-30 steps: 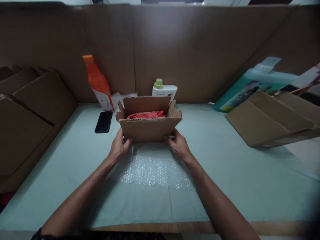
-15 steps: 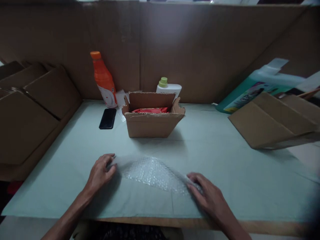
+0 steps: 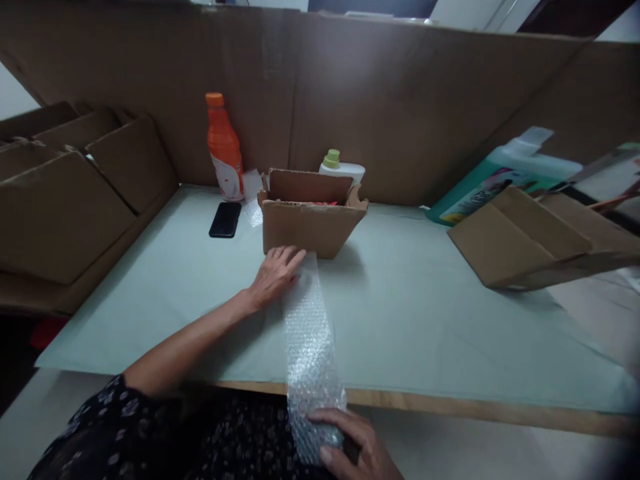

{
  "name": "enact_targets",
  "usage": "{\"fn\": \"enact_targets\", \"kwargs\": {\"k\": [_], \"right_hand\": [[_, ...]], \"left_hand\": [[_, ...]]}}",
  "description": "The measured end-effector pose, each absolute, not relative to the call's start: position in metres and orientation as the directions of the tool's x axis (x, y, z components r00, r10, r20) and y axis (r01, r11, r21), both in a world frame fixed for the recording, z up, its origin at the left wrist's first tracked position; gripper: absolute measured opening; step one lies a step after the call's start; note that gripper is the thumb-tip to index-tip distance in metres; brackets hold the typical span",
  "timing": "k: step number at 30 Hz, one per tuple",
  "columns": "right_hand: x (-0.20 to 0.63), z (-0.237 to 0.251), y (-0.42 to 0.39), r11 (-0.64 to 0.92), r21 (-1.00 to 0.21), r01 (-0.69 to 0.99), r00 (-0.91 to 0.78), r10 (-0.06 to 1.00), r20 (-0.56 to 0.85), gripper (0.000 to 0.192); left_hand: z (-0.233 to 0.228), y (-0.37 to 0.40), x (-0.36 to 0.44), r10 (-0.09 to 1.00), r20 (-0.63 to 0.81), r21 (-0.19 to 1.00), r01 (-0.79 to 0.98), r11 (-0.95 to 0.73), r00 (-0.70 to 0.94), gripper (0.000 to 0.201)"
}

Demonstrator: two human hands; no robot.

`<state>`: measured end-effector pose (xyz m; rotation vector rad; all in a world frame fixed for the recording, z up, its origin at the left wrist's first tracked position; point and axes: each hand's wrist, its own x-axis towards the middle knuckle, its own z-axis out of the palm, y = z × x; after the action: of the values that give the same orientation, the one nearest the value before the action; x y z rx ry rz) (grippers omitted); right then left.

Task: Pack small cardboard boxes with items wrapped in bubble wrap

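Observation:
A strip of clear bubble wrap (image 3: pixel 309 333) runs from the front of a small open cardboard box (image 3: pixel 310 225) down over the near table edge. My left hand (image 3: pixel 274 275) presses flat on the strip's far end, just in front of the box. My right hand (image 3: pixel 353 445) grips the strip's near end below the table edge, close to my lap. A bit of red shows inside the box.
A black phone (image 3: pixel 225 219) lies left of the box. An orange bottle (image 3: pixel 224 148) and a white bottle with a green cap (image 3: pixel 341 167) stand behind it. Folded cardboard (image 3: pixel 525 240) and a teal jug (image 3: pixel 500 179) sit right. Cardboard boxes (image 3: pixel 65 200) stack at left.
My hands left the box, took the bubble wrap's ends and turned it lengthwise: the left hand went to the box front, the right pulled back past the table edge.

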<state>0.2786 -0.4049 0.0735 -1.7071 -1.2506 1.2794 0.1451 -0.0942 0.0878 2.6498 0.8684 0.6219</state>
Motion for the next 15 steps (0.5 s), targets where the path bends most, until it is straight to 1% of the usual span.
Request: {"fn": "enact_targets", "kwargs": {"k": [1,3,4,5,6,7,8,9,11,12,13,14,15], "right_hand": [[0.274,0.073,-0.405,-0.339,-0.915,0.218,0.071,0.941,-0.331,0.047],[0.268,0.071,-0.402,-0.343,-0.939,0.011,0.015,0.939,-0.343,0.053],[0.265,0.070,-0.398,-0.341,-0.935,-0.098,-0.034,0.940,-0.339,0.056],[0.263,0.070,-0.393,-0.335,-0.920,-0.204,-0.078,0.942,-0.326,0.056],[0.262,0.070,-0.387,-0.325,-0.898,-0.298,-0.114,0.946,-0.304,0.056],[0.261,0.071,-0.380,-0.309,-0.874,-0.375,-0.136,0.951,-0.278,0.056],[0.260,0.073,-0.372,-0.284,-0.855,-0.434,-0.136,0.959,-0.249,0.056],[0.260,0.076,-0.364,-0.253,-0.844,-0.473,-0.120,0.967,-0.223,0.057],[0.262,0.082,-0.351,-0.184,-0.857,-0.480,-0.050,0.982,-0.183,0.066],[0.265,0.085,-0.346,-0.141,-0.887,-0.440,0.004,0.987,-0.158,0.070],[0.268,0.087,-0.343,-0.090,-0.928,-0.362,0.067,0.990,-0.122,0.072],[0.272,0.088,-0.341,-0.039,-0.970,-0.241,0.128,0.989,-0.072,0.070],[0.276,0.087,-0.341,0.004,-0.997,-0.078,0.173,0.985,-0.009,0.063]], "left_hand": [[0.087,-0.110,0.131,0.591,0.314,0.407,0.457,-0.791,0.743,0.052],[0.089,-0.149,0.096,0.531,0.291,0.493,0.351,-0.796,0.795,0.056],[0.091,-0.170,0.078,0.501,0.287,0.631,0.232,-0.740,0.816,0.061],[0.092,-0.191,0.062,0.493,0.234,0.761,0.157,-0.629,0.838,0.065],[0.094,-0.210,0.051,0.484,0.180,0.843,0.120,-0.525,0.856,0.070],[0.094,-0.225,0.044,0.496,0.143,0.895,0.102,-0.434,0.856,0.075],[0.093,-0.238,0.042,0.533,0.106,0.923,0.117,-0.367,0.839,0.076],[0.091,-0.246,0.044,0.598,0.066,0.937,0.157,-0.313,0.799,0.073],[0.083,-0.248,0.058,0.751,-0.022,0.935,0.279,-0.218,0.660,0.058],[0.078,-0.244,0.067,0.809,-0.059,0.922,0.342,-0.180,0.585,0.052],[0.073,-0.238,0.074,0.845,-0.080,0.905,0.394,-0.161,0.528,0.050],[0.068,-0.230,0.081,0.864,-0.085,0.885,0.436,-0.164,0.496,0.051],[0.063,-0.223,0.085,0.870,-0.075,0.863,0.469,-0.189,0.487,0.055]]}}
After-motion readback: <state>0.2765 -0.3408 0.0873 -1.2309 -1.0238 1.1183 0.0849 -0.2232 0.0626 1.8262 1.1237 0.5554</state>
